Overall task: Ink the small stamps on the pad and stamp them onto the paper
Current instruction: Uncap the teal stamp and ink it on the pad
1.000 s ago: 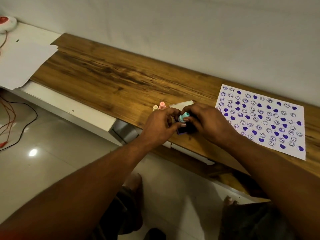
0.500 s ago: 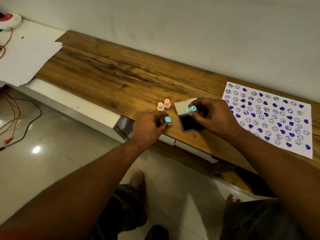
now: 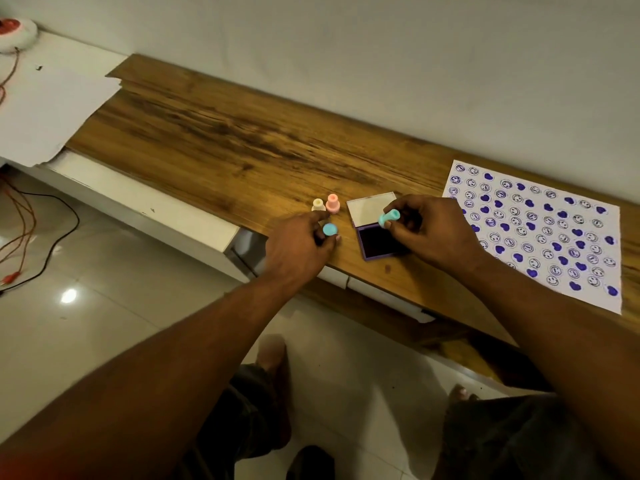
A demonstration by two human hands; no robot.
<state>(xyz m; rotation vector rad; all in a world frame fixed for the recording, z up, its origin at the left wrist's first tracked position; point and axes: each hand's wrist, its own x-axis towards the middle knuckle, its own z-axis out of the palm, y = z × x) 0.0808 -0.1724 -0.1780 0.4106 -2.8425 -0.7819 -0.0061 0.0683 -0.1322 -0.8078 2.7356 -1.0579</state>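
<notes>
**Teal stamp held just over the ink, paper off to its right**

On the long brown wooden tabletop (image 3: 242, 143) we found the white paper sheet (image 3: 585, 258) at the right end, already thick with rows of purple hearts and smiling faces. Left of it, near the front edge, lay the small purple ink pad (image 3: 375, 241), open, with its pale lid (image 3: 367, 206) folded back away from us. Our right hand (image 3: 433, 233) hung over the pad's far right corner, thumb and forefinger pinching the small teal stamp (image 3: 388, 218). The stamp's long axis was tilted, and we could not tell which end bore the face. The dark ink sat beneath the stamp and slightly nearer us, so we judged the next move a short drop onto it. After that would come a carry rightward to the paper, which this hand was nearer. Our left hand (image 3: 294, 247), left of the pad, curled its fingers round a small blue stamp (image 3: 329, 229). Just beyond it a pink stamp (image 3: 332, 203) and a cream stamp (image 3: 318, 205) stood upright, side by side, untouched
</notes>
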